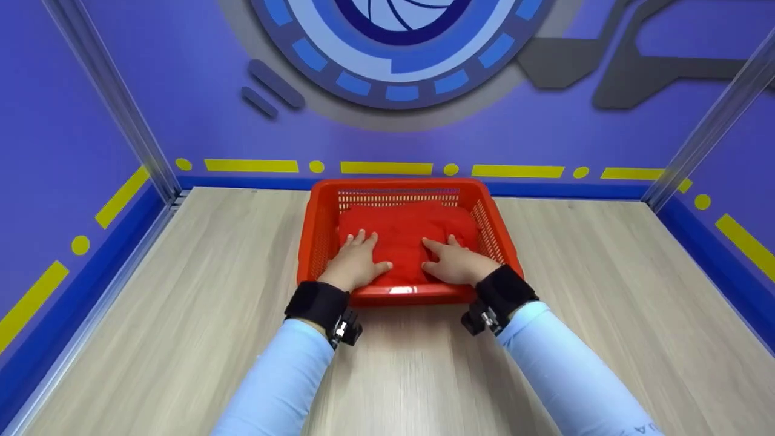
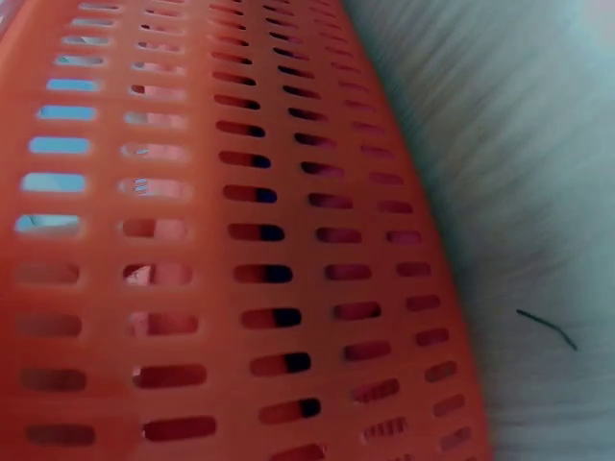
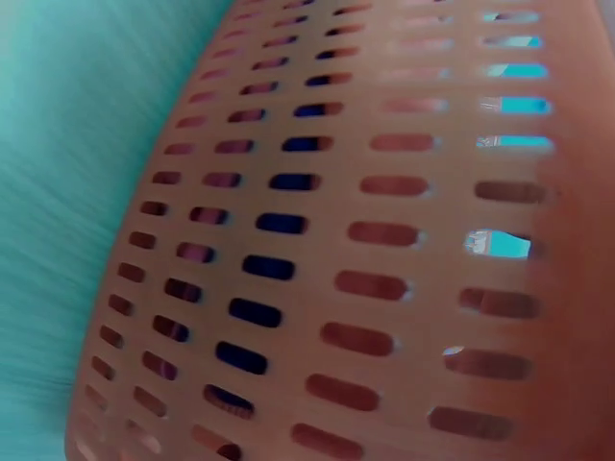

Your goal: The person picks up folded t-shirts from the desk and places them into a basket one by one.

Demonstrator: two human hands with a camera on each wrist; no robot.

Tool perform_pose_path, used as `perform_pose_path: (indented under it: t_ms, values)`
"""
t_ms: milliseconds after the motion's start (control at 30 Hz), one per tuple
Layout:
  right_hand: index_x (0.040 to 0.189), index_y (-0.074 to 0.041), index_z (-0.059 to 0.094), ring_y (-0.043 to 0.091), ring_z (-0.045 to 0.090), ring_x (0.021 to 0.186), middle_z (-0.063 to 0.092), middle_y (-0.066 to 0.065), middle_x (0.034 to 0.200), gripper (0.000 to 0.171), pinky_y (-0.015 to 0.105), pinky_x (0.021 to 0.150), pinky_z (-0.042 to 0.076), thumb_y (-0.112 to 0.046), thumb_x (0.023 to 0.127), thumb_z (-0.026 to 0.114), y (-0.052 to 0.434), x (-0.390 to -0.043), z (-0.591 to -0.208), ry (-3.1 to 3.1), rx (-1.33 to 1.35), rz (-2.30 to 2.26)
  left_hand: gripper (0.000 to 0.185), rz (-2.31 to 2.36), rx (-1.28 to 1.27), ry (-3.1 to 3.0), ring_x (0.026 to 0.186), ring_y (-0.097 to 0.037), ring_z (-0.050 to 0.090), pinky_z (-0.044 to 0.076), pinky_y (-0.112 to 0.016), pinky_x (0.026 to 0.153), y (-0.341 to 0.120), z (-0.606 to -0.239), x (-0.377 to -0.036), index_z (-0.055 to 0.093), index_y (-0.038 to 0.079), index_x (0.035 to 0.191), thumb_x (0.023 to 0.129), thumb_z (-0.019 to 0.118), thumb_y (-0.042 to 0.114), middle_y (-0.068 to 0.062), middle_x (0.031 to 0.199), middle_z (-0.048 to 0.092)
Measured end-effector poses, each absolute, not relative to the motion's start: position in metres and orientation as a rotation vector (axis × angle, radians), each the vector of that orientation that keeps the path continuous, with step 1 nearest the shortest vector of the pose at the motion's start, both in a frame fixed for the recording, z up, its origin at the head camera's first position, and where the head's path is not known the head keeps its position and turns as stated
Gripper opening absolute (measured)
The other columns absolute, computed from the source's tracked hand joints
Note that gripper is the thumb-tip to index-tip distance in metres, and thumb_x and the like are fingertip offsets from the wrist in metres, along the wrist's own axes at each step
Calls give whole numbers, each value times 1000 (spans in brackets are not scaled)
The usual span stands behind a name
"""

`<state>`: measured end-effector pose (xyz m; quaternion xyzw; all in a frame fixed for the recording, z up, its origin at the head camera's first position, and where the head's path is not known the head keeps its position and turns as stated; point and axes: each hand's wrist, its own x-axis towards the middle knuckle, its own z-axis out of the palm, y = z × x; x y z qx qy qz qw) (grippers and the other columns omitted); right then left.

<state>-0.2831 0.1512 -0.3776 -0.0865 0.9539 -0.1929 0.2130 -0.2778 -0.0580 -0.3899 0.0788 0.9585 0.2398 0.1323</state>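
Note:
A folded red cloth lies inside a red slotted plastic basket in the head view. The left hand reaches over the near rim, its fingers spread and resting on the left part of the cloth. On the right part of the cloth, the right hand lies with its fingers extended. Neither hand curls round anything. Both wrist views are filled by the basket's slotted wall, and the right wrist's wall likewise hides that hand.
The basket stands on a pale wood-grain table, close to the blue back wall. Blue side panels with yellow markings enclose the table at left and right. A thin dark strand lies on the tabletop beside the basket.

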Motion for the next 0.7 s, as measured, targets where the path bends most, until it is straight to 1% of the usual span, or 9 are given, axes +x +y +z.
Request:
perform_pose_path:
  t_ms: [133, 200, 333, 400, 467, 533, 600, 667, 700]
  values:
    - [162, -14, 27, 42, 6, 153, 17, 31, 163, 63, 62, 120, 14, -34, 106, 48, 153, -283, -381, 2652, -255, -547, 76, 722, 239, 2766, 154, -36, 13, 22, -55, 120, -58, -391, -279, 26, 8, 161, 100, 64, 35, -17, 168, 14]
    - [161, -14, 28, 41, 6, 153, 19, 29, 163, 62, 62, 120, 13, -34, 106, 48, 153, -283, -382, 2653, -264, -569, 76, 734, 241, 2761, 154, -37, 13, 21, -51, 122, -59, -392, -280, 26, 6, 160, 100, 64, 34, -19, 167, 13]
    - [160, -13, 33, 40, 9, 153, 32, 24, 160, 61, 59, 121, 13, -33, 105, 51, 155, -282, -384, 2675, -288, -626, 76, 748, 205, 2745, 154, -36, 12, 21, -51, 122, -59, -392, -279, 24, 7, 161, 101, 62, 34, -19, 168, 9]
    - [158, -12, 37, 40, 11, 153, 37, 23, 158, 59, 58, 121, 14, -31, 104, 53, 155, -282, -385, 2697, -294, -651, 76, 761, 179, 2735, 154, -36, 11, 22, -54, 121, -59, -391, -278, 23, 8, 161, 100, 61, 35, -20, 168, 7]
    - [156, -10, 41, 40, 13, 153, 35, 25, 158, 58, 57, 121, 17, -29, 103, 55, 156, -283, -386, 2726, -301, -682, 76, 770, 153, 2744, 154, -36, 13, 24, -57, 119, -59, -391, -278, 25, 9, 161, 99, 60, 36, -20, 168, 8]
    - [153, -7, 45, 41, 15, 153, 32, 29, 158, 55, 56, 120, 22, -26, 102, 57, 156, -283, -387, 2763, -322, -723, 73, 784, 130, 2790, 152, -36, 21, 30, -60, 116, -58, -392, -278, 32, 9, 159, 98, 61, 34, -21, 166, 16]
    - [149, -5, 49, 40, 18, 151, 30, 30, 158, 52, 54, 119, 27, -22, 101, 59, 157, -282, -388, 2798, -344, -768, 64, 805, 115, 2880, 144, -36, 38, 38, -61, 109, -58, -393, -278, 45, 8, 153, 96, 63, 31, -20, 160, 35]
    - [145, -3, 53, 39, 26, 149, 33, 29, 156, 48, 53, 118, 30, -18, 100, 60, 159, -281, -387, 2832, -370, -805, 51, 830, 119, 3014, 130, -35, 55, 46, -60, 100, -57, -394, -277, 59, 6, 143, 95, 63, 24, -18, 146, 54]
    - [143, -2, 56, 39, 30, 146, 37, 29, 153, 46, 52, 117, 32, -17, 100, 60, 160, -280, -387, 2850, -388, -818, 44, 841, 128, 3086, 122, -34, 60, 49, -58, 96, -56, -394, -276, 64, 6, 136, 95, 63, 21, -16, 137, 61]
